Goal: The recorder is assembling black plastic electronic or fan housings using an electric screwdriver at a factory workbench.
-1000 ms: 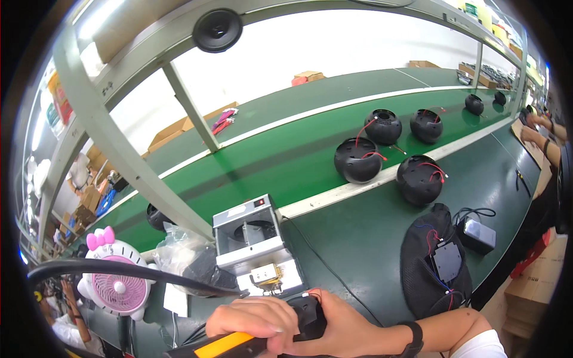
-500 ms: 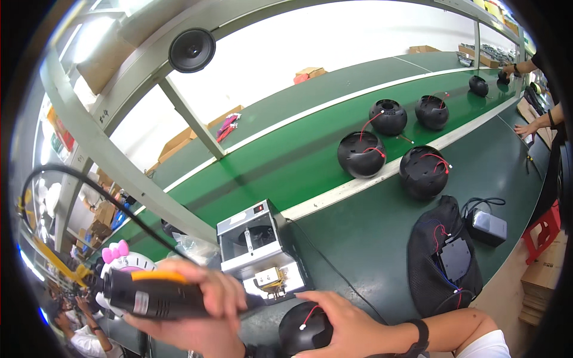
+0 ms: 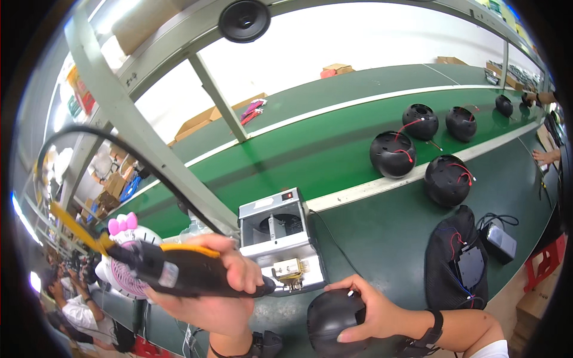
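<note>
Left hand [image 3: 224, 286] clenched round black-and-yellow screwdriver [image 3: 191, 273], long axis level, tip toward small metal box [image 3: 280, 235]; right hand [image 3: 373, 307] grasping black ball shell [image 3: 331, 319], just below-right of that box

Your left hand [image 3: 218, 286] is raised, fingers [image 3: 239, 262] curled tight in a full fist-grip, knuckles up, forearm rising from below. Your right hand [image 3: 364, 310] sits lower and just to its right, palm cupped, fingers spread, a band on the wrist.
</note>
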### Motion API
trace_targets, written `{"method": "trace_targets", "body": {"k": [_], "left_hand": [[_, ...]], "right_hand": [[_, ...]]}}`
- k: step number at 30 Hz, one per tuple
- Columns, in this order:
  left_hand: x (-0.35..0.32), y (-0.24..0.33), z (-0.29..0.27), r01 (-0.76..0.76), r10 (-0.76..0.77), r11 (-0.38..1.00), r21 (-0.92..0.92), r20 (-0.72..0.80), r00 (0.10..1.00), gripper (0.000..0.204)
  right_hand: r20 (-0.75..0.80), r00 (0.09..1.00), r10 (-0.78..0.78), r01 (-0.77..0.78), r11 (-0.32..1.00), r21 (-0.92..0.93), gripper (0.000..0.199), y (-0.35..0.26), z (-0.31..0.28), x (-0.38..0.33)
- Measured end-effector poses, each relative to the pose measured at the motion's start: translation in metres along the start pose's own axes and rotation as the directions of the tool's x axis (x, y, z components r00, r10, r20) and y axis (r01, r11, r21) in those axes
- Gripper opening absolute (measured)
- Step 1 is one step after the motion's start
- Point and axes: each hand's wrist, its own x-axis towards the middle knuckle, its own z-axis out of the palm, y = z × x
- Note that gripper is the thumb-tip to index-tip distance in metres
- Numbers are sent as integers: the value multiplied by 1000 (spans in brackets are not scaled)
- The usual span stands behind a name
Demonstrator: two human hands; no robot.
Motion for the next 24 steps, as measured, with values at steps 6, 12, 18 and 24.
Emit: {"method": "trace_targets", "body": {"k": [6,12,18,24], "left_hand": [[6,3,-2,48,-44,996,-71,48,998,93],[7,-29,-6,127,-131,988,91,35,991,99],[-2,-21,-16,203,-214,972,122,88,973,107],[-35,40,-4,135,-96,976,-169,220,971,98]], "right_hand": [[70,996,-45,26,968,249,83,19,-10,8],[52,999,13,-27,960,278,85,8,0,5],[-4,990,-140,140,990,-7,94,10,5,-7],[39,985,-170,168,985,41,101,6,10,-4]]}}
